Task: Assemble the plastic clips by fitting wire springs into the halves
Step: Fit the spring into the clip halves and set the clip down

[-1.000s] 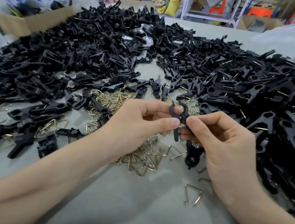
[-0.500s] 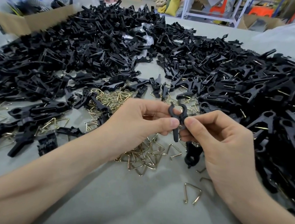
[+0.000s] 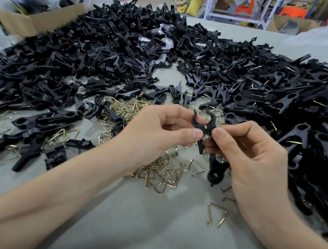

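We pinch the clip [image 3: 202,127] between left hand [image 3: 158,132] and right hand [image 3: 258,156], above springs [image 3: 165,172] on the tabletop [image 3: 146,225].

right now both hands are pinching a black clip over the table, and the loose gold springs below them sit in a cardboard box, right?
Not quite. The head view shows both the left hand and right hand pinching the black clip, but the loose gold springs lie straight on the grey table, not in a box. The only cardboard box sits far off at the left.
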Demonstrator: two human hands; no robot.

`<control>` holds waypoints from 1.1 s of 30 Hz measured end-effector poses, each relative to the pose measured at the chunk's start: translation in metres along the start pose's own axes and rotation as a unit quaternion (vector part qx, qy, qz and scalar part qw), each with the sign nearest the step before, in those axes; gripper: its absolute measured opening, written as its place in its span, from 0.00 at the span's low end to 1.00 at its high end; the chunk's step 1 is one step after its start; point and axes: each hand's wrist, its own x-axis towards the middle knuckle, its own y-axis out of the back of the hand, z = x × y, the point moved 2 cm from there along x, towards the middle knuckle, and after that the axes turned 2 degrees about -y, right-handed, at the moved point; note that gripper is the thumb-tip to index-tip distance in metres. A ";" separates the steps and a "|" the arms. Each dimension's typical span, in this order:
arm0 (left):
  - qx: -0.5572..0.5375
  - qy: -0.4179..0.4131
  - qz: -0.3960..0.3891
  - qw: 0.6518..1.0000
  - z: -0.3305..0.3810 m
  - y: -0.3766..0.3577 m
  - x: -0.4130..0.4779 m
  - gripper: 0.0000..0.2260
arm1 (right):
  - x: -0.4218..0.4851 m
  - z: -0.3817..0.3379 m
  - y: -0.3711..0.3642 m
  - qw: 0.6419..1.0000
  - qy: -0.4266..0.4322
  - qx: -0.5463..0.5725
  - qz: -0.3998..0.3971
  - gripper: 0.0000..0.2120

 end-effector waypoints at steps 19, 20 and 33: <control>0.013 0.009 -0.067 0.998 -0.002 0.003 0.001 0.17 | 0.005 -0.001 0.001 0.996 0.020 -0.021 -0.086 0.03; 0.015 0.010 -0.073 0.997 -0.002 0.004 0.001 0.17 | 0.005 -0.002 0.002 0.995 0.024 -0.025 -0.091 0.03; 0.040 -0.061 0.002 0.997 0.000 0.005 0.003 0.10 | 0.004 -0.010 -0.004 0.964 0.103 -0.218 -0.111 0.08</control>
